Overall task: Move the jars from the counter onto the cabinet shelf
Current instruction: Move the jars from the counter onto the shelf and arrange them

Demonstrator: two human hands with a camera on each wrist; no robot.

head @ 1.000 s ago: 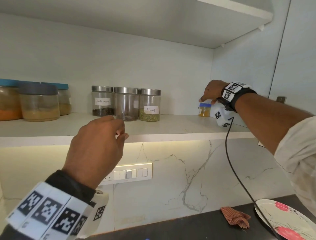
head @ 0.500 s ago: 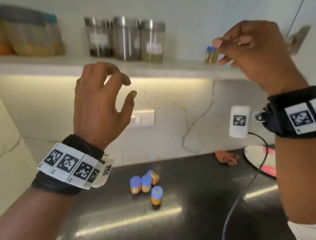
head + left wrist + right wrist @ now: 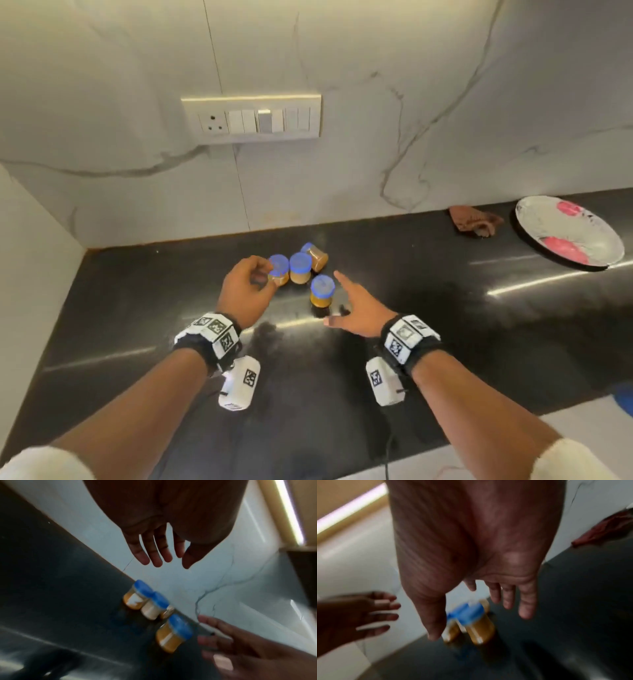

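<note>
Several small jars with blue lids and tan contents stand clustered on the dark counter [image 3: 137,308]. My left hand [image 3: 265,275] hovers by the leftmost jar [image 3: 278,270]; in the left wrist view its fingers [image 3: 154,555] are straight and hold nothing above that jar [image 3: 137,595]. A middle jar [image 3: 300,272] stands beside it, and a tipped jar [image 3: 315,255] lies behind. My right hand [image 3: 342,299] is spread open just right of the front jar [image 3: 322,291], apart from it. The front jar [image 3: 476,619] shows blurred under the right palm. The cabinet shelf is out of view.
A floral plate [image 3: 568,236] and a brown cloth [image 3: 474,222] lie at the counter's right back. A switch panel [image 3: 251,118] is on the marble wall. A white side wall [image 3: 34,257] bounds the counter on the left.
Both hands dropped from shelf height to the counter jars. The right hand left a small jar on the shelf and is now empty. The view swung down from shelf to counter.
</note>
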